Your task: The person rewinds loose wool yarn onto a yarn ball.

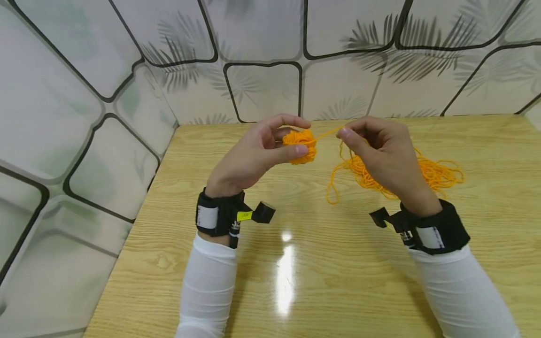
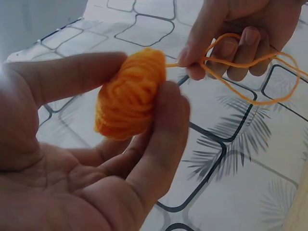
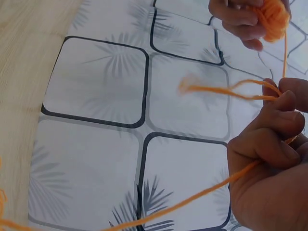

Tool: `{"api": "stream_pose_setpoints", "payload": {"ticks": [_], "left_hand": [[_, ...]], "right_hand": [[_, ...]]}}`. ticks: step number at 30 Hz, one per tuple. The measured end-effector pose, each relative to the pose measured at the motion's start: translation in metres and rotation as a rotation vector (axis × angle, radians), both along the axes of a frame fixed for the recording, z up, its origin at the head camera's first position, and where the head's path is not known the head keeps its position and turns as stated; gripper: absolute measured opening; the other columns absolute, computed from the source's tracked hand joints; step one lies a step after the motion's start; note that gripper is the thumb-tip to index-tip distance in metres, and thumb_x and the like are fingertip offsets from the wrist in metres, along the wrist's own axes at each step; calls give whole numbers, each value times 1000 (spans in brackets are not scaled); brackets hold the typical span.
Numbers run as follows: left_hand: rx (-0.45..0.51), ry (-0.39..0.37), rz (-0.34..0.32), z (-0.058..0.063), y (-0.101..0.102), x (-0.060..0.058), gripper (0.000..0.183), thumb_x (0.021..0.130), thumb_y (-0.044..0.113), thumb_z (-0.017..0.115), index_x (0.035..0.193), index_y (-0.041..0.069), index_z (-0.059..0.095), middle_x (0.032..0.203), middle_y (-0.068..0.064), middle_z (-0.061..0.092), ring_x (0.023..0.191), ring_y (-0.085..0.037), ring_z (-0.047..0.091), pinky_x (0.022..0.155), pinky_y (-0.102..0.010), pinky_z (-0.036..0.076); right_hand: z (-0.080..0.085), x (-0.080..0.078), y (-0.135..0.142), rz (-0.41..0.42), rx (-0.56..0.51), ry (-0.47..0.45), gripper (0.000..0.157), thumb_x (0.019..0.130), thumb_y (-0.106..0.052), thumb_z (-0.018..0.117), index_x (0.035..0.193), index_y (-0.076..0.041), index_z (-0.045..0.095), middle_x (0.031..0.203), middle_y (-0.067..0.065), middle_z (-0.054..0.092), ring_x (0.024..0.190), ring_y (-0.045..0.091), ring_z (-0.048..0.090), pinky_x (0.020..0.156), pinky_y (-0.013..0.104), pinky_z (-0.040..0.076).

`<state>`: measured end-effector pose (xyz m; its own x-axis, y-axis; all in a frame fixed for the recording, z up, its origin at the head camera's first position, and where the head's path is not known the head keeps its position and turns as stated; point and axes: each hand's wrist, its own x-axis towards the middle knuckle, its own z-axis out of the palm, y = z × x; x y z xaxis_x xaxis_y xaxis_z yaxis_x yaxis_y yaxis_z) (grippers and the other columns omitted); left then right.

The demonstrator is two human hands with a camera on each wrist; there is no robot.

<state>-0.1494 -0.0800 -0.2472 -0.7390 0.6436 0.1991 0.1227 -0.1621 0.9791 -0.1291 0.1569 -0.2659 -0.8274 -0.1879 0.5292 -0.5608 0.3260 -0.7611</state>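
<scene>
My left hand holds a small ball of orange yarn between thumb and fingers, raised over the table. In the left wrist view the wound yarn ball shows its layered strands. To its right, my right hand pinches the strand between thumb and index finger, and the short length up to the ball runs straight. A loop of yarn hangs from the right fingers in the left wrist view. From the right hand a trailing strand leads down toward the table in the right wrist view.
A loose, tangled heap of orange yarn lies on the wooden table, behind and beside the right hand. One yarn loop sticks out to its left. A patterned wall covering borders the table's back and left edges.
</scene>
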Motion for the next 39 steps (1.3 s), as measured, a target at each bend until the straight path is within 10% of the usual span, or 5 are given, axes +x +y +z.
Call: {"api": "stream_pose_setpoints", "payload": {"ticks": [10,22,29,34,39], "left_hand": [[107,-10,-118,0,13,6,43,86,3,59,127,-1,48,124,-21,48,102,-33,53,91,-49,43],[173,35,297,-4,20,7,39,84,5,63,121,-2,52,117,-17,51,103,-30,55,92,-38,43],[-222,301,503,-11,23,2,37,80,25,70,112,9,60,97,-3,61,76,-18,58,66,-31,51],[-411,318,310,-12,21,1,35,81,33,69,109,13,62,92,2,63,74,-16,58,65,-29,49],[-300,236,-42,-12,18,3,27,85,26,65,107,12,63,93,-3,64,71,-22,54,58,-32,43]], "right_hand": [[-3,2,-13,81,57,36,13,93,-12,52,92,-6,63,65,6,46,46,13,33,42,28,28],[-14,3,-17,189,253,25,9,92,-24,55,89,-22,63,60,-5,43,48,10,34,43,27,29],[-3,9,-10,168,299,44,7,90,-21,59,85,-26,62,60,-9,45,48,10,36,44,26,31],[8,13,-1,76,285,63,5,89,-19,59,90,-21,64,64,-8,47,49,10,38,45,25,31],[11,13,0,24,245,119,6,89,-12,58,92,-11,63,70,-3,48,52,11,36,46,25,30]]}}
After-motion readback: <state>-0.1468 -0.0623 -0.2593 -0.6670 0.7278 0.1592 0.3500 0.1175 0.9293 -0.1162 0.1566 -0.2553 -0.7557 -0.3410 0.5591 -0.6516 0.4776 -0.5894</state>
